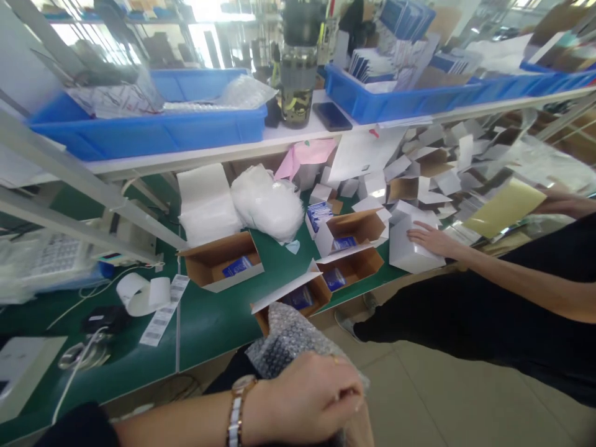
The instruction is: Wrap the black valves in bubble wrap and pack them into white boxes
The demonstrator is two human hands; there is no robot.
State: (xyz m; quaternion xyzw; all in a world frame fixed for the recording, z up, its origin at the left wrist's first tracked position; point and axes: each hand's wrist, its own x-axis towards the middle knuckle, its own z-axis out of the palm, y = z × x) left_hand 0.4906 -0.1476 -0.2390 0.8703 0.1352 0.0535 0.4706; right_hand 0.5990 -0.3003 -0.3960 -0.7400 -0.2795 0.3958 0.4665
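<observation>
My left hand, with a watch on its wrist, is closed at the bottom centre on a piece of bubble wrap. The wrap's far end reaches over an open carton at the table edge, which has a blue packet inside. What seems to be my right hand shows only in part beneath the left one; its fingers are hidden. Another open carton with a blue packet stands to the left. Two more open cartons with blue packets stand beyond the wrap.
A co-worker at the right rests a hand on a white box; the other holds a yellow sheet. Many white cartons pile up behind. Blue bins, a tumbler and a phone sit on the shelf. A label strip lies left.
</observation>
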